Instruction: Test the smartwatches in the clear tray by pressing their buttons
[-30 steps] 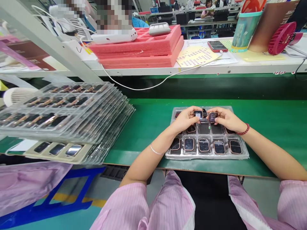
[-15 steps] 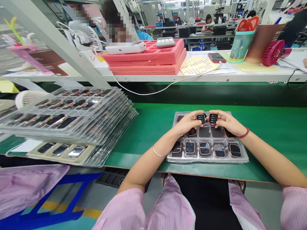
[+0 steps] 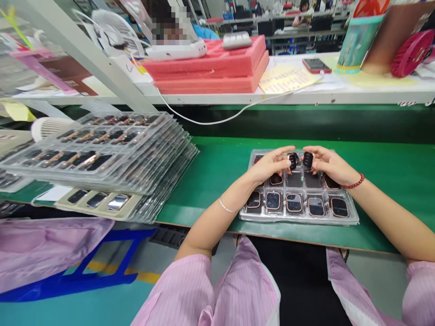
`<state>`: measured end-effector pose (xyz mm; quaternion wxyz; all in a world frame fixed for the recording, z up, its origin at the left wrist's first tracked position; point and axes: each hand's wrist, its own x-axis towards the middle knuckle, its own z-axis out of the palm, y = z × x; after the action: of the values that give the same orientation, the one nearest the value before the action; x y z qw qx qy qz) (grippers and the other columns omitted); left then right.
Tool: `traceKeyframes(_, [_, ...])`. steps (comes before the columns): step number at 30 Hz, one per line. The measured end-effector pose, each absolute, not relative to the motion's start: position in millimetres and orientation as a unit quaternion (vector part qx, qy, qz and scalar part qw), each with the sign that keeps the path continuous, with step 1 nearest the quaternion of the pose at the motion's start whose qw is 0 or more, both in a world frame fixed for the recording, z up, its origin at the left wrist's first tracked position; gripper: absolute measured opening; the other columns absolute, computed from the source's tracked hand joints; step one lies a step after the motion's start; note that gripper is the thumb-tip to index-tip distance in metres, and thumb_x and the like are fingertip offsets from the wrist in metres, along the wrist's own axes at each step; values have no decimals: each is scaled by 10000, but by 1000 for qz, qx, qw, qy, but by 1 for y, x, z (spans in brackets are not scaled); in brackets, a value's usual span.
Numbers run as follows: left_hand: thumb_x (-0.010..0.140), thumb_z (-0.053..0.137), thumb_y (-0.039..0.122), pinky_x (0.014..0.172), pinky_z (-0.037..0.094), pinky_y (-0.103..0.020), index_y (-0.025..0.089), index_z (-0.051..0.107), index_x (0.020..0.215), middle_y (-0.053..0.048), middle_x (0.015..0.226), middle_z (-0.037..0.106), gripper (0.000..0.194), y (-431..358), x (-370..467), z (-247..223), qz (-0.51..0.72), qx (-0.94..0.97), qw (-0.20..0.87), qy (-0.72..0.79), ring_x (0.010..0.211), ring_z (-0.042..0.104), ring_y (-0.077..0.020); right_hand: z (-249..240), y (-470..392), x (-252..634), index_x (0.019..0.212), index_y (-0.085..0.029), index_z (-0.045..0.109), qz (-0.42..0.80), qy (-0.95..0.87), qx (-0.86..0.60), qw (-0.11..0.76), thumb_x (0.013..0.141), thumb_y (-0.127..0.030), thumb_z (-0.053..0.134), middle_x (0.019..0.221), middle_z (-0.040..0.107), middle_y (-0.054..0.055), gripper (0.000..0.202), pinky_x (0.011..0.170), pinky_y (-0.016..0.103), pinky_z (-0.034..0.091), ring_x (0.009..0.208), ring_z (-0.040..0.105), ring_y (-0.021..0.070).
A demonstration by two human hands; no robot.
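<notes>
My left hand (image 3: 272,165) grips a smartwatch (image 3: 292,161) with a rose-gold rim, between thumb and fingers. A second, similar smartwatch (image 3: 308,159) is pinched in my right hand (image 3: 329,164). Both watches are tilted, side by side above the back of a clear plastic tray (image 3: 299,219) on the green bench. Several watches lie face up in the tray's compartments, such as a watch (image 3: 294,203) in the front row. Two middle-row compartments just below my hands show dark bottoms without a watch. My hands partly cover the back row.
To the left stands a tall stack of clear trays (image 3: 152,170) filled with watches, beside a beige tray (image 3: 131,206) holding several more. Across the back runs a white shelf (image 3: 234,99) with pink foam (image 3: 207,86), a phone (image 3: 316,66) and a hanging white cable (image 3: 210,123).
Both watches have been turned in my fingers, so their faces now sit at an angle. Their screens look dimmer. The whole view has shifted slightly.
</notes>
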<state>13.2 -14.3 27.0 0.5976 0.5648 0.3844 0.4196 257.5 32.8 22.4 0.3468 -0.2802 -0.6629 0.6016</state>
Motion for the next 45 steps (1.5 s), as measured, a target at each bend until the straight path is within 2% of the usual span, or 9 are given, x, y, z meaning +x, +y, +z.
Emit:
traceKeyframes(4, [739, 814, 477, 544, 406, -207, 196, 553, 1365, -27, 836, 673, 734, -12, 13, 24, 415, 588, 583, 378, 681, 649, -133, 26, 31, 258, 1179, -213, 696, 585, -679, -287, 337, 751, -354, 866, 1016, 678, 50, 482, 608, 259, 552, 743, 613, 153])
traceKeyframes(8, [748, 819, 459, 566, 411, -211, 207, 556, 1333, -12, 827, 673, 689, -10, 9, 20, 393, 612, 580, 366, 663, 642, -116, 29, 30, 257, 1177, -238, 717, 571, -698, -294, 316, 775, -366, 859, 1028, 689, 57, 445, 621, 285, 545, 799, 636, 195])
traceKeyframes(14, [772, 798, 484, 616, 468, -217, 192, 556, 1290, -15, 856, 672, 642, -16, 8, 25, 388, 628, 572, 357, 662, 644, -94, 33, 26, 257, 1183, -273, 724, 567, -713, -290, 294, 795, -398, 858, 1117, 691, 65, 429, 738, 354, 587, 882, 672, 237])
traceKeyframes(21, [750, 825, 446, 636, 494, -220, 183, 548, 1237, -12, 886, 660, 619, -19, 9, 30, 382, 592, 620, 345, 665, 641, -86, 32, 27, 259, 1197, -261, 710, 559, -719, -308, 277, 787, -457, 851, 1105, 689, 68, 476, 734, 319, 598, 882, 674, 216])
traceKeyframes(28, [734, 841, 412, 689, 526, -253, 182, 551, 1237, -20, 892, 661, 624, -20, 9, 30, 378, 570, 647, 337, 693, 634, -96, 34, 23, 258, 1197, -282, 705, 552, -718, -331, 264, 791, -511, 834, 1080, 682, 74, 483, 715, 336, 606, 941, 671, 258])
traceKeyframes(32, [743, 832, 381, 689, 525, -267, 173, 548, 1239, -23, 896, 657, 608, -21, 9, 31, 377, 573, 646, 335, 705, 639, -106, 35, 23, 258, 1199, -285, 705, 549, -722, -330, 262, 800, -509, 826, 1080, 677, 73, 473, 688, 323, 597, 929, 667, 252])
traceKeyframes(39, [758, 816, 365, 698, 515, -271, 162, 547, 1219, -21, 893, 647, 572, -21, 9, 31, 378, 575, 644, 336, 706, 632, -102, 35, 23, 259, 1228, -316, 689, 553, -730, -317, 247, 842, -485, 797, 960, 666, 53, 436, 681, 303, 583, 906, 657, 237])
traceKeyframes(45, [755, 816, 373, 671, 506, -254, 168, 551, 1211, -16, 882, 644, 566, -20, 9, 29, 380, 585, 635, 333, 696, 623, -98, 35, 23, 259, 1194, -330, 703, 553, -725, -318, 258, 829, -442, 813, 1039, 680, 53, 397, 696, 321, 604, 894, 659, 241])
